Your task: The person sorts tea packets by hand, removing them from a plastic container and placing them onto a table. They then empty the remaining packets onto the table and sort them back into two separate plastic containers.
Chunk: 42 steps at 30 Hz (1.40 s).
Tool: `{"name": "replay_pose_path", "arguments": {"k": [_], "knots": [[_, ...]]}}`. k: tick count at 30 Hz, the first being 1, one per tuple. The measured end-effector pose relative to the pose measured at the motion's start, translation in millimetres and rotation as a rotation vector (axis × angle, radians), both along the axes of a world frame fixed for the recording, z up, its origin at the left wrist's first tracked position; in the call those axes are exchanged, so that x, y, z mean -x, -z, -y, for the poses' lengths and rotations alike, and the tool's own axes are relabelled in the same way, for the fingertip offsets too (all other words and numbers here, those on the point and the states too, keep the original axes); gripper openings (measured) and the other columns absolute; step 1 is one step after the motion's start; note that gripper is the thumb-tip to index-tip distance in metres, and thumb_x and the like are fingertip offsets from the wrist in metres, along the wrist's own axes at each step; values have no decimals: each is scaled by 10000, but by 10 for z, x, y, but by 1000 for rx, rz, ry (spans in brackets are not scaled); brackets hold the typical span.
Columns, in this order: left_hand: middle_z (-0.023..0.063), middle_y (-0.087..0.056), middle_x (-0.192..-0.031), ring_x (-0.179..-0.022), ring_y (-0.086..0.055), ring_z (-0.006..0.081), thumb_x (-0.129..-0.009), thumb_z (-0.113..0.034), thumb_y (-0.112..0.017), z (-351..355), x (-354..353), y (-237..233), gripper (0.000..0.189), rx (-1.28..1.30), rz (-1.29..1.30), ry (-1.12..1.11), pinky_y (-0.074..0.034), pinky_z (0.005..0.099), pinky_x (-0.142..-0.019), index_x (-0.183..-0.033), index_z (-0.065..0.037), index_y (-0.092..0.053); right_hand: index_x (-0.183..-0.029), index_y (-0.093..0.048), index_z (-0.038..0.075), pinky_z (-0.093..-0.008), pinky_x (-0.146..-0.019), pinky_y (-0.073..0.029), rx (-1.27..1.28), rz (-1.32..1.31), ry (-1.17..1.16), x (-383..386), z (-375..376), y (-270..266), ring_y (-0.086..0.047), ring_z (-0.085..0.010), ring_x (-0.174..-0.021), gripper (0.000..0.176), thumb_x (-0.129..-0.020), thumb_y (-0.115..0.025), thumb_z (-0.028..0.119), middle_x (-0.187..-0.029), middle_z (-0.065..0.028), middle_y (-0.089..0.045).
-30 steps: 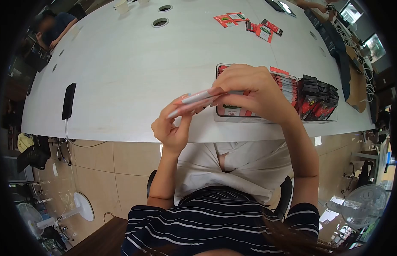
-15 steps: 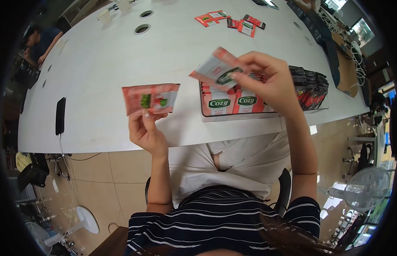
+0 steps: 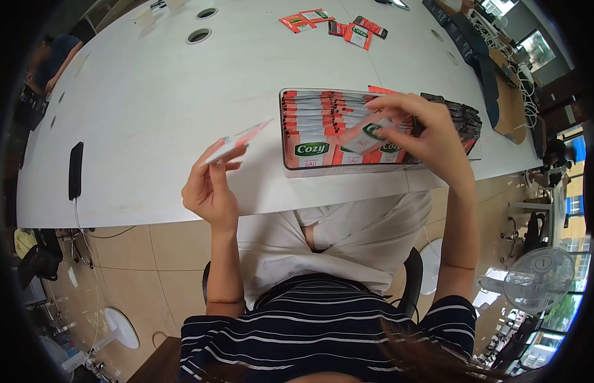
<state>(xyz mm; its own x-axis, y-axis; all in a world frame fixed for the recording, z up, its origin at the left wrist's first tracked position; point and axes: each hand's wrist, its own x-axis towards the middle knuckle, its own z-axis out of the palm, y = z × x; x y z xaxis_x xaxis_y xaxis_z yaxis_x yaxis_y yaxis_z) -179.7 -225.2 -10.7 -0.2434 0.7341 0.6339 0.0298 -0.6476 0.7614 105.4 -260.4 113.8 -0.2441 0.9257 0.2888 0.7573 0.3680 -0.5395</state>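
Over the table's near edge, my left hand (image 3: 213,191) pinches a red and white packet (image 3: 236,144), tilted so that it shows nearly edge-on. My right hand (image 3: 418,131) holds another Cozy packet (image 3: 366,136) between thumb and fingers, above the box. That packet is a little blurred. Rows of red and white Cozy packets (image 3: 311,148) fill the clear-rimmed box (image 3: 297,172). At its right side are dark packets (image 3: 460,118), partly hidden behind my right hand.
Several loose packets (image 3: 358,36) lie at the far side of the white table (image 3: 144,127). A black phone (image 3: 75,171) with a cable lies at the left. A person (image 3: 58,57) is at the far left. Dark boxes and cables line the right edge.
The packet in my left hand has turned from face-on to nearly edge-on. My right hand has brought its packet lower, over the box front. The view has shifted slightly.
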Motion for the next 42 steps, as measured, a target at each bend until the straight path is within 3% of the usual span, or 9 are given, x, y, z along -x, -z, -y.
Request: {"name": "replay_pose_path", "arguments": {"k": [4,10,13,22,25,31,33,37,42], "knots": [[216,-679,-1005,-849,-684,230,-915,-2,-452,-43,47,60,248,-85,-79,-14,-574,328,-652,-1051,119,-620,-1158,-653,124,-300,-774,-474,203,186,-15,64,-24,159,-585,-192,-849,496,-682,-744,16,-993,-54,-653],[206,-669,-941,-793,-660,216,-874,-7,-453,10,129,46,260,-20,4,256,-540,313,-753,-1018,127,-623,-1317,-528,193,-406,-958,-452,-199,386,-78,226,-157,174,-508,-289,-1165,800,-583,-836,106,-1292,-102,-520],[198,-661,-941,-762,-646,192,-869,17,-472,22,102,2,237,9,-18,263,-533,306,-755,-1016,122,-625,-1429,-402,215,-434,-1031,-405,-175,411,-74,240,-211,237,-440,-337,-1254,984,-559,-860,180,-1375,-127,-454],[164,-664,-972,-766,-661,154,-754,91,-656,16,-8,-63,282,-40,-111,167,-555,251,-667,-1036,76,-639,-1498,-279,183,-457,-1081,-352,-11,477,-21,281,-278,357,-437,-338,-1246,1154,-505,-866,208,-1382,-136,-436],[154,-669,-975,-752,-668,148,-714,107,-701,1,-25,-65,328,-56,-167,144,-559,243,-651,-1034,56,-645,-1494,-289,177,-451,-1069,-363,-44,481,-74,237,-279,323,-446,-334,-1238,1113,-538,-856,227,-1379,-135,-448],[187,-692,-959,-754,-695,194,-726,135,-684,-38,6,13,220,-189,-249,130,-572,258,-656,-915,35,-630,-1408,-442,103,-398,-1003,-417,-79,77,-226,314,-310,137,-492,-325,-1192,846,-659,-818,222,-1338,-137,-512],[208,-696,-957,-772,-704,216,-731,142,-682,-53,0,2,186,-271,-301,122,-580,272,-669,-859,30,-605,-1254,-563,63,-370,-877,-458,-258,-88,-268,657,-236,145,-571,-278,-1041,563,-745,-750,214,-1119,-98,-622],[240,-690,-967,-806,-712,251,-737,154,-681,-17,-61,-16,207,-282,-264,175,-593,299,-693,-831,30,-543,-958,-665,108,-322,-745,-459,-542,88,-273,921,-104,312,-599,-202,-848,213,-750,-706,126,-860,-31,-638],[237,-685,-968,-810,-713,265,-756,169,-655,-17,-99,-25,248,-220,-157,223,-601,297,-674,-921,41,-523,-923,-677,88,-324,-704,-481,-498,-25,-38,618,-49,57,-612,-216,-812,182,-744,-710,78,-838,-36,-652]]}}
